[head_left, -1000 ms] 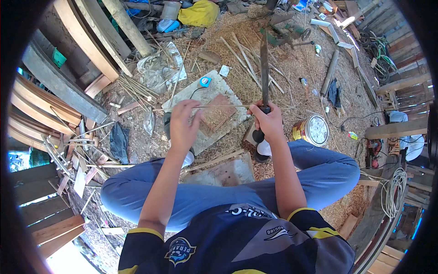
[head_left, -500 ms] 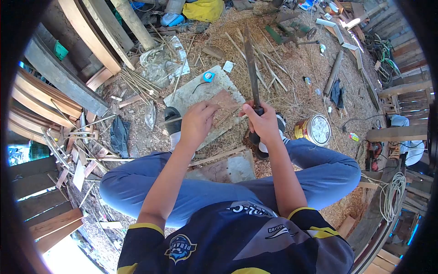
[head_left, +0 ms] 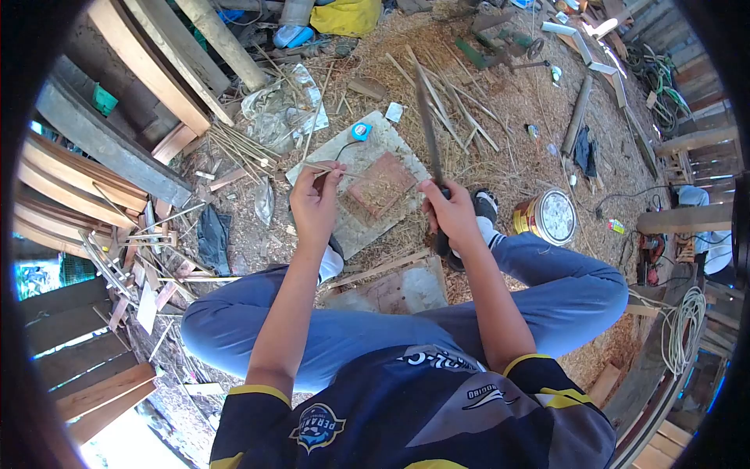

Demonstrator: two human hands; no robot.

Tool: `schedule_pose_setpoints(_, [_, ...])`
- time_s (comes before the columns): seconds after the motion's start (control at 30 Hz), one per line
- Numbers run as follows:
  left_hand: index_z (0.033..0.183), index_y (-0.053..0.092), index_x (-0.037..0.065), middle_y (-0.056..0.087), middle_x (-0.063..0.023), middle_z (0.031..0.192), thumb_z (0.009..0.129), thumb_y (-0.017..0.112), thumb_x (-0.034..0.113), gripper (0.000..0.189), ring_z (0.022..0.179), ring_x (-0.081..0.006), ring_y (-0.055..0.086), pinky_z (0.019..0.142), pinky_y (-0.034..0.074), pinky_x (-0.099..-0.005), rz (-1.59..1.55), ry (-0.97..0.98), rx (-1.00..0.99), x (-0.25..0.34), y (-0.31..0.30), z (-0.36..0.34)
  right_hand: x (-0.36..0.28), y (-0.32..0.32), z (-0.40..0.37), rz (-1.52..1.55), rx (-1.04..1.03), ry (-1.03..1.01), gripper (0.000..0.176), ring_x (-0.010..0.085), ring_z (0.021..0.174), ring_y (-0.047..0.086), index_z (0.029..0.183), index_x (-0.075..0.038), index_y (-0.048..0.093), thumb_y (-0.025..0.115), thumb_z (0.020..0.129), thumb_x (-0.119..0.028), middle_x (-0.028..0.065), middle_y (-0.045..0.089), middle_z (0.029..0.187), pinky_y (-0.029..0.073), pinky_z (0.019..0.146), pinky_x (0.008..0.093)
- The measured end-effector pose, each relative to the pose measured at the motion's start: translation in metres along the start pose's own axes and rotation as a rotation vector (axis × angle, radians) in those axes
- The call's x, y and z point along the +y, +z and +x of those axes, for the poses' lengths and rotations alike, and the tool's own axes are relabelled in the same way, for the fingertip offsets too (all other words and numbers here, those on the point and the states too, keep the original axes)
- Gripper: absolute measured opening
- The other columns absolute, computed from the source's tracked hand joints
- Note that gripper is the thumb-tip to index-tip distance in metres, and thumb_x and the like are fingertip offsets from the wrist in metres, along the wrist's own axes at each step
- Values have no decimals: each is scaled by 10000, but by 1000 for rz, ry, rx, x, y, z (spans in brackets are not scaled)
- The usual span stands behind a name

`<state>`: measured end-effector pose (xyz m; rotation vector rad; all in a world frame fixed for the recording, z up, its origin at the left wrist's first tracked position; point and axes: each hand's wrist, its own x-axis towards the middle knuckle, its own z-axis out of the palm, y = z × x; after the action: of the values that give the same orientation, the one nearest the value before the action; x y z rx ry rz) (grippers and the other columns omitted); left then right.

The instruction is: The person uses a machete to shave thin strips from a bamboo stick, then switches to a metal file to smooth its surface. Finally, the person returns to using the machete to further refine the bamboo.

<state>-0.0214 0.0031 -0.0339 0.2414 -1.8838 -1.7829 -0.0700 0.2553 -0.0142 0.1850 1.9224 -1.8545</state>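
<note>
- Thin pale bamboo sliver (head_left: 348, 173) lies mid-frame above the flat grey slab (head_left: 379, 144), pinched at its left end.
- Left hand (head_left: 315, 205), closed on the sliver, has drawn left, away from the right hand, since half a second ago.
- Right hand (head_left: 451, 213) stays clenched on the long dark knife (head_left: 430, 133), its blade pointing toward the top of the frame.
- Judging from this, the sliver is being pulled past the blade in a paring stroke.

Single head-worn view, facing steeply down.
The wide lens sat close above the left hand (head_left: 315, 205) and right hand (head_left: 449, 213), centred; knees (head_left: 234, 320) lay nearer than the fingers, ground (head_left: 508, 117) beyond them.
</note>
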Motion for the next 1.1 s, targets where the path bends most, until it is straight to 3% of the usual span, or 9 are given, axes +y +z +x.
schedule_pose_setpoints(0.23, [1133, 621, -27, 697, -120, 1128, 1040, 652, -19, 98, 1157, -238, 738, 936, 614, -304, 163, -81, -71, -34, 4, -10, 34, 24, 3, -121, -120, 46, 320, 75, 447, 488, 1056, -44, 707, 671, 1051, -362, 6, 606, 683, 350, 413, 269])
schedule_pose_setpoints(0.27, [1137, 622, -29, 698, -120, 1122, 1042, 656, -7, 103, 1130, -226, 741, 917, 611, -298, 165, -50, -66, -36, 5, -10, 40, 25, 4, -211, -135, -8, 424, 130, 582, 615, 1008, 4, 712, 684, 1014, -419, 49, 658, 697, 472, 547, 314])
schedule_pose_setpoints(0.43, [1211, 620, -29, 691, -123, 1152, 1035, 700, 63, 214, 949, -169, 731, 810, 582, -271, 453, 113, -115, -29, 2, -8, 43, 35, 1, -302, -177, 1, 431, 148, 635, 646, 1000, 12, 703, 690, 1003, -419, 72, 669, 702, 505, 614, 352])
schedule_pose_setpoints(0.53, [1309, 603, -12, 667, -141, 1205, 1060, 669, 138, 298, 935, -173, 692, 806, 556, -292, 452, 186, -40, -26, 6, -6, 42, 37, 3, -350, -188, -5, 429, 168, 638, 655, 1009, 18, 698, 691, 998, -411, 81, 666, 701, 510, 625, 365])
schedule_pose_setpoints(0.63, [1370, 578, -2, 645, -165, 1250, 1097, 577, 178, 328, 1026, -208, 676, 858, 552, -336, 417, 132, 34, -14, 6, -6, 42, 39, 4, -362, -176, -8, 426, 192, 638, 665, 1010, 21, 692, 692, 994, -404, 94, 667, 702, 512, 629, 374])
schedule_pose_setpoints(0.73, [1395, 549, -21, 624, -197, 1211, 1102, 505, 149, 341, 1087, -305, 625, 971, 502, -414, 471, 173, 10, 5, 1, -4, 48, 41, 8, -367, -170, -4, 432, 218, 647, 673, 1015, 22, 693, 690, 993, -409, 113, 673, 711, 515, 638, 386])
schedule_pose_setpoints(0.83, [1363, 563, -28, 608, -190, 1145, 1097, 475, 125, 319, 1079, -308, 603, 985, 481, -433, 472, 110, -41, 16, -10, -2, 53, 43, 10, -396, -173, -46, 459, 263, 683, 685, 1016, 26, 697, 678, 993, -432, 149, 679, 737, 521, 662, 414])
schedule_pose_setpoints(0.9, [1333, 572, -28, 604, -172, 1102, 1087, 505, 107, 289, 1011, -287, 612, 928, 504, -421, 556, 142, -26, 13, -15, 0, 56, 46, 11, -471, -152, -139, 483, 295, 707, 686, 1020, 27, 700, 669, 991, -454, 173, 681, 759, 522, 678, 436])
schedule_pose_setpoints(1.1, [1256, 625, -4, 667, -134, 1045, 1048, 612, 57, 217, 870, -220, 664, 804, 545, -347, 485, 57, 46, 32, -8, -1, 43, 51, -1, -525, -193, -106, 516, 349, 702, 659, 1062, 18, 726, 656, 983, -487, 201, 677, 775, 508, 673, 461])
